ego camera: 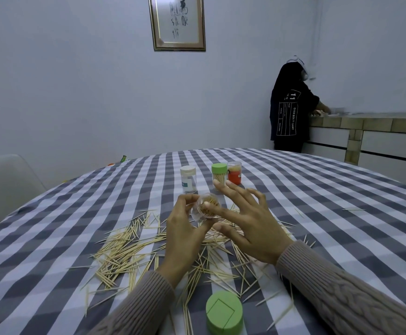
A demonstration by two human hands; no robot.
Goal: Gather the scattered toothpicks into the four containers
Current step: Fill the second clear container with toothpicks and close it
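Overhead, left grip [185,228] holds a clear jar [206,209], right grip [247,221] wide, above checked tablecloth [318,189].

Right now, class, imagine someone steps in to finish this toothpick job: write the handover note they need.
Left hand grips a clear container, tilted open-mouth toward the camera and packed with toothpicks. Right hand is open, fingers spread, index fingertip at its mouth.
Far side: white-lidded container, apparently empty; green-lidded container and red-labelled container hold toothpicks.
A loose green lid sits at the near edge.
Left: many scattered toothpicks still cover the checked tablecloth; gather them, then lid the held container.
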